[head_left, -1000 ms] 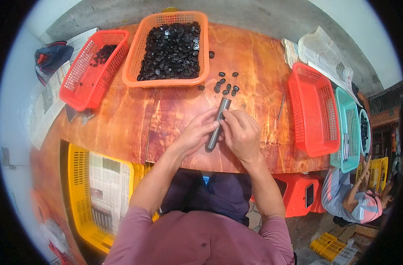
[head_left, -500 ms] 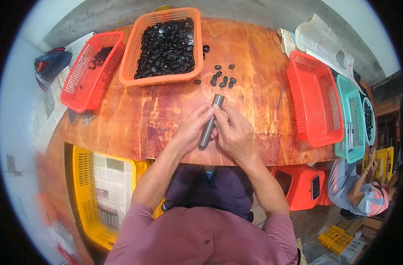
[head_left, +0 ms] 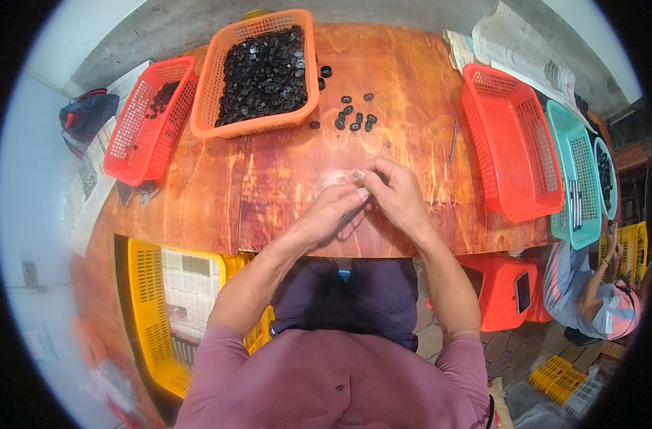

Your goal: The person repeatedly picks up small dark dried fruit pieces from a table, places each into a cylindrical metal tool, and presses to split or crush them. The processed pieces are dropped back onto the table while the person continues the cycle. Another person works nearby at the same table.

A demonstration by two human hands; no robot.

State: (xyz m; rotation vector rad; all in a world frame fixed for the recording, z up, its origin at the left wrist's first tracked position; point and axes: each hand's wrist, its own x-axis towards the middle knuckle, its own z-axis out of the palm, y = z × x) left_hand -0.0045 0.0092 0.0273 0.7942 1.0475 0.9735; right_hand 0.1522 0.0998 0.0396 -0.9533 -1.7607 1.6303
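My left hand (head_left: pixel 333 211) is wrapped round a dark grey metal tube (head_left: pixel 350 216); most of the tube is hidden by the fingers. My right hand (head_left: pixel 396 191) is closed over the tube's far end, thumb and forefinger pinched together there. Whether a small part sits between those fingertips cannot be seen. Beyond my hands, several small black oval pieces (head_left: pixel 355 126) lie loose on the wooden table (head_left: pixel 283 193). An orange basket (head_left: pixel 268 127) heaped with similar black pieces stands at the far left of them.
A red basket (head_left: pixel 136 168) with a few black bits is at left, another red basket (head_left: pixel 515 146) at right. Beside it, a teal basket (head_left: pixel 587 232) holds metal tubes. A thin rod (head_left: pixel 454 141) lies on the table. Another person (head_left: pixel 597 300) sits at far right.
Both hands have drawn together over the tube, covering its far end, which stuck out before. My right hand has risen and its fingers now pinch at that end. The view has shifted slightly.
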